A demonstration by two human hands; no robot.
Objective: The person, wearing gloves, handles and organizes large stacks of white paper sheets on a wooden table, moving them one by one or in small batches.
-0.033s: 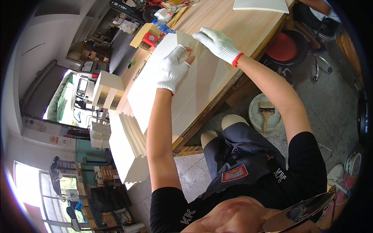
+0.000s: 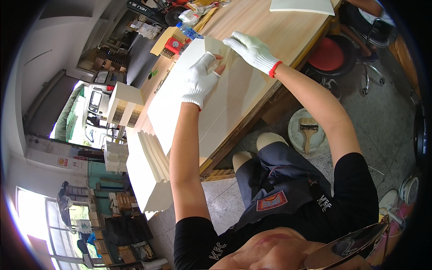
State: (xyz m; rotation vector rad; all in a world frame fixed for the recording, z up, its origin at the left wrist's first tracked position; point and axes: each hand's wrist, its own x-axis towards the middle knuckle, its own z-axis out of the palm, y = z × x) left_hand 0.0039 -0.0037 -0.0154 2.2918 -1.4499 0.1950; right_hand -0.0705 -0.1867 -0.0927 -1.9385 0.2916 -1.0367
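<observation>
A large white sheet of board or stiff paper lies on the wood-grain table, with a crease line across its near part. My left hand, in a white knit glove with bare thumb and finger ends, rests flat over the sheet, fingers apart. Farther right, my right hand, in a white glove with a red cuff, has its fingers closed together at the edge of a narrow raised flap of the sheet. Its fingertips are partly hidden, so the exact grip is hard to see.
Stacked white folded boards stand at the table's left end. Beyond my hands are a red object and a plastic bottle. A brush lies on a round white lid below the table edge. A red stool stands right, near another person.
</observation>
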